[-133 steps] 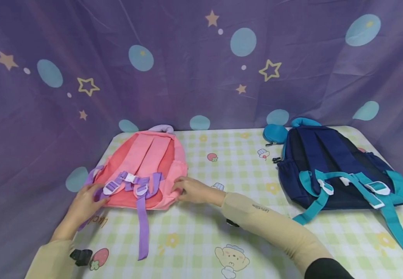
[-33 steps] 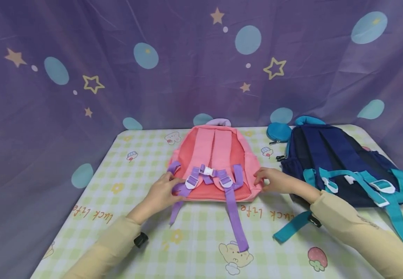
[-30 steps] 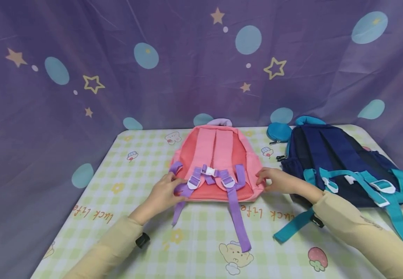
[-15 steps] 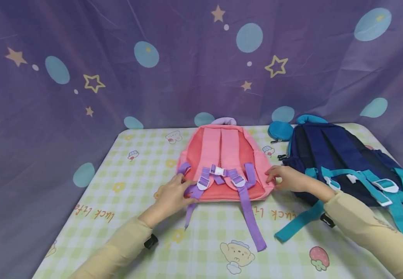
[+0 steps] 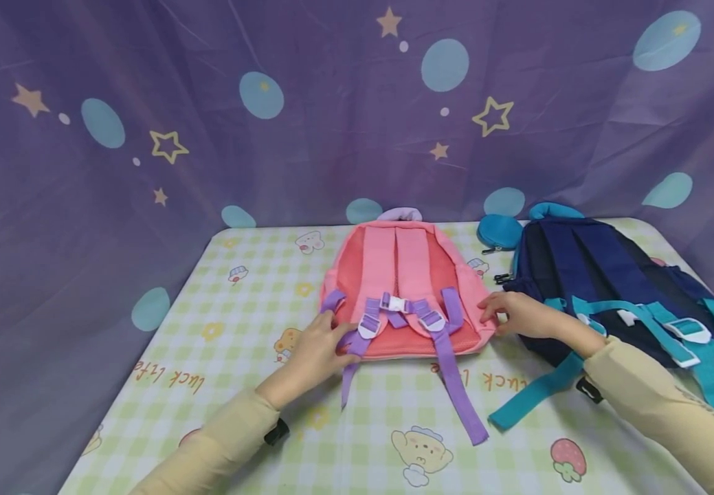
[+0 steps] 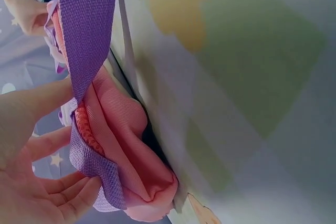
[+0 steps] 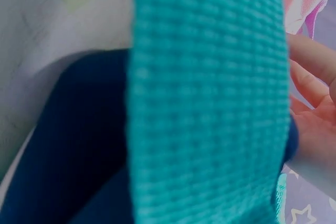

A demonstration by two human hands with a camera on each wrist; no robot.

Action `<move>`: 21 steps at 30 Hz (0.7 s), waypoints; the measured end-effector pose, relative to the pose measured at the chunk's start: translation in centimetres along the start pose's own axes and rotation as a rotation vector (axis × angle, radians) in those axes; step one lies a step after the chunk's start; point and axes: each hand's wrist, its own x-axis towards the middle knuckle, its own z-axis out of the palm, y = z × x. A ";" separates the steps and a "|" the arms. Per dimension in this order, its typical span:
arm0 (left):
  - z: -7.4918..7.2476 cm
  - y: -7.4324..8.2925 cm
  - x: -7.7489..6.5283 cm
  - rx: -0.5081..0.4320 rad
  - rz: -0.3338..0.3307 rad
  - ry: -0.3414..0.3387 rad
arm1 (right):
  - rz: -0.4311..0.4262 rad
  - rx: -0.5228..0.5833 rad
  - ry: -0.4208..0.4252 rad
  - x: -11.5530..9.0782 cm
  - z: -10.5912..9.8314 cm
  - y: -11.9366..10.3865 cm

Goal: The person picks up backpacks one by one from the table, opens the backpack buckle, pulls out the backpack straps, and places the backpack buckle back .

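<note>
A pink backpack (image 5: 381, 275) lies straps-up on the checked tablecloth, its purple straps buckled by a white clip (image 5: 396, 304). My left hand (image 5: 313, 354) holds its lower left corner, thumb and fingers spread around the edge at the purple strap (image 6: 86, 35). At the lower right corner my right hand (image 5: 520, 316) pinches the pink side fabric. In the right wrist view a teal strap (image 7: 210, 103) hides much of the scene, and my right hand's fingertips are partly hidden behind it.
A navy backpack (image 5: 579, 268) with teal straps lies close by on the right, under my right forearm. A round teal pouch (image 5: 500, 232) sits at its upper left. Behind the table hangs a purple curtain (image 5: 332, 137). Checked cloth (image 5: 239, 357) shows left of the pink backpack.
The pink backpack has slid right from the table's left side, both hands moving with it, and now lies near the navy backpack. It is still creeping right in the latest frames.
</note>
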 end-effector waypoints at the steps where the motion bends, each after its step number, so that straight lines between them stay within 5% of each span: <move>1: 0.0 0.1 0.0 0.002 0.002 0.003 | 0.002 -0.002 -0.003 0.0 0.0 0.0; 11: -1.2 0.0 0.1 -0.071 -0.028 -0.005 | 0.002 -0.051 0.000 0.0 -0.8 -0.7; 15: -2.4 0.0 0.4 -0.118 -0.063 0.025 | 0.013 -0.048 0.048 0.2 -1.1 -1.8; 21: -3.4 0.4 1.3 -0.181 -0.026 0.068 | 0.006 0.006 0.139 1.0 -1.0 -3.6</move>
